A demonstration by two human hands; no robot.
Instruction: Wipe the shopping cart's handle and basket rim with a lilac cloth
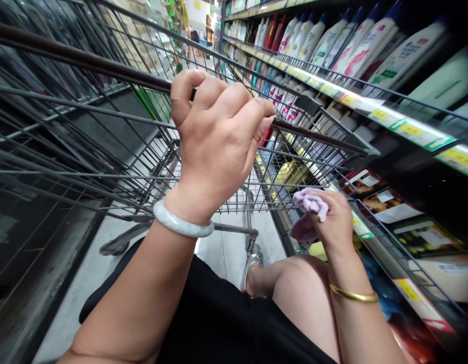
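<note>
My left hand (218, 131), with a pale bangle (183, 222) on its wrist, is wrapped over the dark handle bar of a wire shopping cart (317, 134). Lower and to the right, my right hand (335, 215) is closed round a crumpled lilac cloth (309, 205), part of which hangs below the fingers. A thin gold bangle (353, 294) circles that wrist. The right hand is near the lower shelf edge, apart from the handle. Through the wires the grey floor shows inside the cart's outline.
Shelves of white pump bottles (370, 48) run along the right, with price-tag rails (408, 126). Boxes with printed fronts (389, 205) stand on a lower shelf. More goods in dark tones line the left. A distant person (209, 35) stands down the aisle.
</note>
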